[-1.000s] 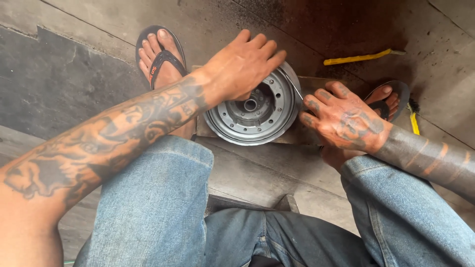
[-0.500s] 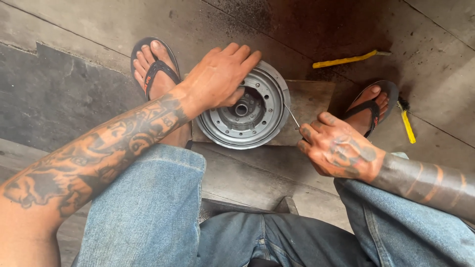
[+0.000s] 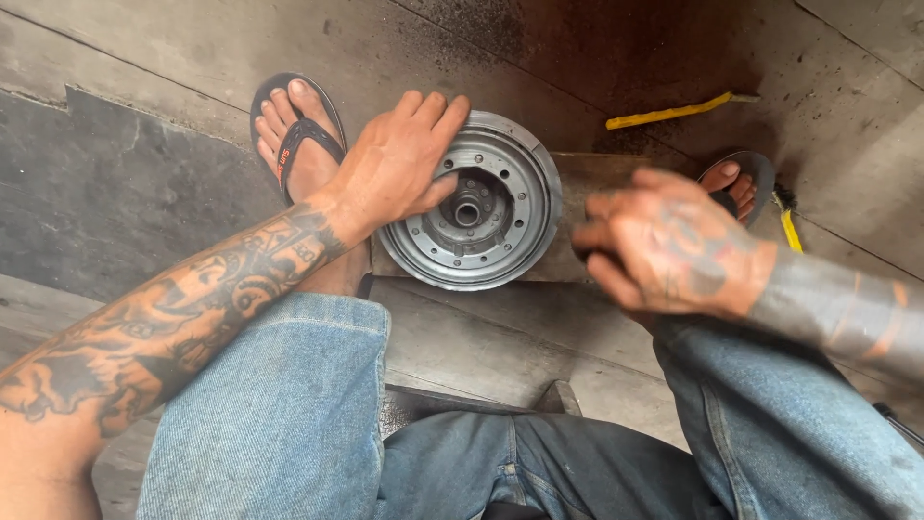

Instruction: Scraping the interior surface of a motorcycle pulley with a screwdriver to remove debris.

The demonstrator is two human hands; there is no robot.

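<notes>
A round grey metal drum (image 3: pixel 505 226) with a ring of holes and a centre hub lies flat on a wooden block (image 3: pixel 582 178) between my feet. My left hand (image 3: pixel 395 169) grips its left rim, thumb reaching into the recess and fingers spread over the edge. My right hand (image 3: pixel 669 246) hovers to the right of the drum, above the block's end. It is blurred by motion with its fingers curled. Whether anything is in it cannot be made out.
I sit with both knees in blue jeans at the bottom of the view. My left foot (image 3: pixel 294 144) and right foot (image 3: pixel 733 183) wear black sandals on a stained concrete floor. A yellow strip (image 3: pixel 669 111) lies beyond the block; a yellow-handled tool (image 3: pixel 789 226) lies by the right foot.
My right hand has lifted from the drum's right edge and swung right and towards me, now blurred. My left hand has slid lower on the drum's left rim.
</notes>
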